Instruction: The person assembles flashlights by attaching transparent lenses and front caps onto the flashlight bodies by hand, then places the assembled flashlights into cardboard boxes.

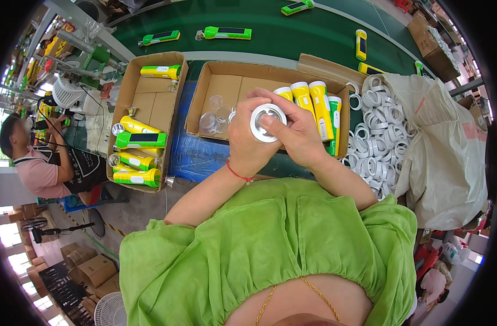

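Observation:
Both hands are wrapped around a flashlight (258, 124), its round front facing up toward me. A white ring borders the silvery reflector. My left hand (247, 136) grips the flashlight from the left. My right hand (302, 133) closes on it from the right, its thumb lying across the front. The flashlight's body is hidden by my fingers. Just beyond my hands is a cardboard box (248, 69). Clear plastic lens cups (209, 121) sit in its left part, and several yellow-and-white flashlights (321, 106) stand in its right part, one of them green.
A narrower box (130, 87) at left holds several yellow and green flashlights (141, 140). White rings (376, 141) spill from a pale sack (444, 146) at right. Behind, a green conveyor belt (281, 35) carries more flashlights. Another person (44, 168) works at far left.

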A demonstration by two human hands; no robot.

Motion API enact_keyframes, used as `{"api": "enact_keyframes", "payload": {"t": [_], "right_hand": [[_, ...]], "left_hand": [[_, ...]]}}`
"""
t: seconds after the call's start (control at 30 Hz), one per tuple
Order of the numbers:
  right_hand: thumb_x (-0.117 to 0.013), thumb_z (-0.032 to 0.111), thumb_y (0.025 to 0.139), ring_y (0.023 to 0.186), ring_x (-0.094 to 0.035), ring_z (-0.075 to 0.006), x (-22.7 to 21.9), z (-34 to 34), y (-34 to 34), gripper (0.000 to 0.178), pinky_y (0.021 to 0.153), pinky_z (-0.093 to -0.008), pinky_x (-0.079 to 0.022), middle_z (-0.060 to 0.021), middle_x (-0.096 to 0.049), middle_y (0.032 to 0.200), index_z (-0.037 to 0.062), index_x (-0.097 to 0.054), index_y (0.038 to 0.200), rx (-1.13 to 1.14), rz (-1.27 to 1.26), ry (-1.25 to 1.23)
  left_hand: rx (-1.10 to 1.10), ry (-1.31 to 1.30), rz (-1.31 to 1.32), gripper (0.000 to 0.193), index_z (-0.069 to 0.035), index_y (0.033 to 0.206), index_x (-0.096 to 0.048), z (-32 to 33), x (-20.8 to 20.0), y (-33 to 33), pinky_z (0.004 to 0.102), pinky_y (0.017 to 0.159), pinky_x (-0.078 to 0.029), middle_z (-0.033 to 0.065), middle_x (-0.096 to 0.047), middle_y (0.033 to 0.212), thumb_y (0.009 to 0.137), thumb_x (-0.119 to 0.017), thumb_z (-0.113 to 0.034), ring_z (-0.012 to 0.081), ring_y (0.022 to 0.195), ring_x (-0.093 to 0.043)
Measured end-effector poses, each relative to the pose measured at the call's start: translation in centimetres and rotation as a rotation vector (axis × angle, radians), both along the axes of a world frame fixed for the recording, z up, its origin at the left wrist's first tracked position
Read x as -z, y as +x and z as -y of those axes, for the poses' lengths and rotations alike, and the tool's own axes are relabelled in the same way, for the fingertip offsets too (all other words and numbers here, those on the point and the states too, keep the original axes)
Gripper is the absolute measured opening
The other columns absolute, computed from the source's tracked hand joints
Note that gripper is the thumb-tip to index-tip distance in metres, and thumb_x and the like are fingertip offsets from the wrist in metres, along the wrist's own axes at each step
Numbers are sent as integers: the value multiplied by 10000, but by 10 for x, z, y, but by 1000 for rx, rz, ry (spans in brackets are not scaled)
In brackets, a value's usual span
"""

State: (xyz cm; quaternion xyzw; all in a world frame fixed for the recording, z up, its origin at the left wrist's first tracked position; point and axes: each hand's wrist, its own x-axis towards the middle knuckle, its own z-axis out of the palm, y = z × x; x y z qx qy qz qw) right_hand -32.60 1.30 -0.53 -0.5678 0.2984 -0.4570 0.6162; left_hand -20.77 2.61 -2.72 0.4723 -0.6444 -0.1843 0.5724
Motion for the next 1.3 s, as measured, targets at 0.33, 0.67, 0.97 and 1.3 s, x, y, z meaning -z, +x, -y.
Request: {"api": "enact_keyframes", "payload": {"t": [0.33, 0.67, 0.97, 1.3], "right_hand": [[-836, 281, 641, 1238, -441, -273, 51, 6, -16, 993, 995, -374, -383, -183, -417, 1340, 10, -259, 1403, 46, -446, -318], [-808, 143, 613, 794, -560, -108, 48, 20, -25, 576, 723, -264, -466, -28, -584, 869, 64, -524, 1107, -690, -66, 433], [-581, 364, 838, 978, -602, -297, 101, 256, -121, 583, 817, -367, -467, -198, -606, 1109, -22, -479, 1265, 592, -1026, -86], [-643, 400, 780, 1313, -305, -374, 148, 360, 16, 743, 1038, -496, -336, -167, -312, 1443, 122, -339, 1399, 316, -1386, -479]], "left_hand": [[208, 235, -469, 476, -32, 1108, -446, 11, -18, 12, 247, 767, -493, 64, -595, 957, 723, -719, 27, 115, 866, -587], [788, 590, -825, 456, -58, 1120, -471, 51, -17, 50, 363, 848, -488, 102, -577, 988, 755, -689, -225, 208, 921, -577], [59, 473, -408, 592, -15, 1292, -406, 70, 59, 101, 325, 863, -480, 139, -486, 1227, 809, -704, -183, 194, 1070, -539], [-53, 467, -173, 317, -31, 1089, -581, 45, 68, 122, 290, 782, -497, 101, -579, 1031, 787, -669, -69, 182, 933, -603]]}}
